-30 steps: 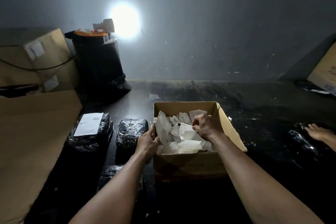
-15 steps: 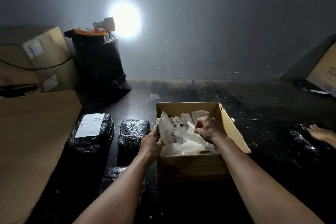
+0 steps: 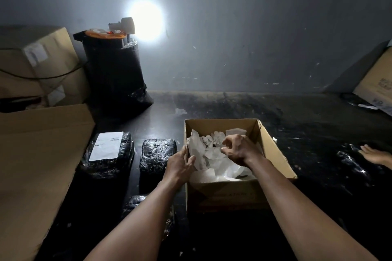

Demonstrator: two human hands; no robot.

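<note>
An open cardboard box [image 3: 273, 150] stands on the dark floor in front of me, filled with crumpled white paper [image 3: 214, 159]. My left hand [image 3: 180, 165] grips the box's left wall, thumb inside against the paper. My right hand [image 3: 241, 149] is inside the box over the paper, fingers curled and pinching a piece of it. What lies under the paper is hidden.
Two black wrapped parcels lie left of the box, one with a white label [image 3: 106, 146], one plain [image 3: 158, 154]; a third [image 3: 135, 203] lies nearer me. Large cardboard boxes [image 3: 38, 154] stand at left, a black wrapped bin [image 3: 114, 74] with a lamp behind. Another person's hand [image 3: 375, 154] reaches in at right.
My right hand has shifted slightly among the paper, rumpling it. The box has slid a little to the right. The other person's hand at right moved slightly.
</note>
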